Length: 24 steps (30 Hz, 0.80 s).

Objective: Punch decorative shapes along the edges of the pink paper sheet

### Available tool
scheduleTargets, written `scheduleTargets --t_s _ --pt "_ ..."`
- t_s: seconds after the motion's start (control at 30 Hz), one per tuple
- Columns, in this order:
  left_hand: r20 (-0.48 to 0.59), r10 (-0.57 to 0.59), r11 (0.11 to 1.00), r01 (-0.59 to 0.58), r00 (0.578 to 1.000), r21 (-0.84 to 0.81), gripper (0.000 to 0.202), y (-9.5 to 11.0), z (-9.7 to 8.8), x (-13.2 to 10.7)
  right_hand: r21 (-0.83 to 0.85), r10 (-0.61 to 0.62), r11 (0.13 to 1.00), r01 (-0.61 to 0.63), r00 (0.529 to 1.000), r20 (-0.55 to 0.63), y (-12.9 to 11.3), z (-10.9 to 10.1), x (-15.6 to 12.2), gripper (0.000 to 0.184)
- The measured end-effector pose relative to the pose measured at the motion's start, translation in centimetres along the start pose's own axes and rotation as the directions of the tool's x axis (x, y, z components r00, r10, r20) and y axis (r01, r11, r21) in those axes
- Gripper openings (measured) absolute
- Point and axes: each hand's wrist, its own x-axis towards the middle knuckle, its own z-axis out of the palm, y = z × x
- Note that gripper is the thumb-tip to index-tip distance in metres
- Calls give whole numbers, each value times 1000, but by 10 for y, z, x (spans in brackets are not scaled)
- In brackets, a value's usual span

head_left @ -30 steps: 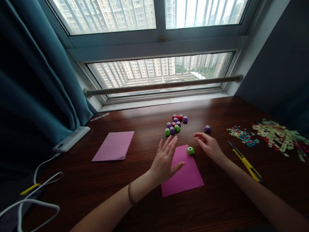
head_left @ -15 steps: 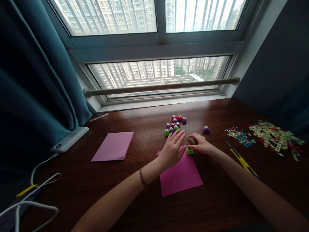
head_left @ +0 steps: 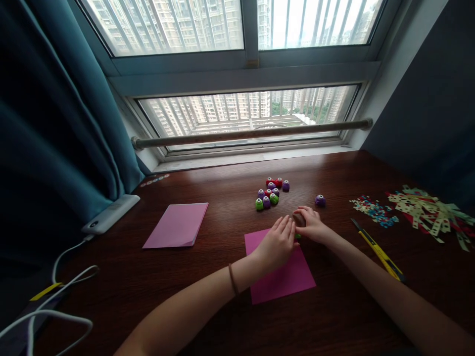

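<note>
A small green craft punch [head_left: 298,237] sits at the upper right edge of a magenta paper sheet [head_left: 285,282], mostly hidden by my hands. My right hand [head_left: 313,226] is curved at the punch, its thumb against it and the index finger bent above. Over the sheet and the punch's left side lies my left hand [head_left: 277,242], fingers stretched out side by side, with the tips close to my right thumb. Whether the paper is inside the punch's slot is hidden.
Beyond my hands stands a cluster of red, purple and green punches [head_left: 266,201]; a lone purple punch [head_left: 320,200] is to the right. A yellow utility knife [head_left: 380,252], paper confetti [head_left: 374,210] and punched strips [head_left: 432,210] lie right. Pink paper [head_left: 176,225] and a white power strip [head_left: 111,213] are left.
My left hand has moved right and down, from beside the green punch to over it, covering most of it. My right hand stays at the punch with little movement.
</note>
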Motion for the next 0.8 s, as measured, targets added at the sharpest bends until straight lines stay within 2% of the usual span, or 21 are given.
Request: scheduleTargets --t_s 0.2,0.43,0.6,0.7,0.8 --pt "16 -3 1000 3 1000 27 46 2 1 -1 31 -18 999 18 999 -27 0 2 0 43" --pt "20 -55 998 56 998 -41 52 -7 -12 -6 162 -31 986 37 999 -39 6 2 0 49" --pt "40 -148 984 151 988 -91 62 -11 -21 -33 255 -165 954 159 986 3 2 -11 -11 46" --pt "75 -173 977 181 982 -117 65 -9 -20 -52 223 -299 935 274 951 85 -2 -18 -18 41" --pt "103 -184 970 197 978 -140 66 -7 -15 -64 205 -333 929 310 938 92 -2 -23 -21 30"
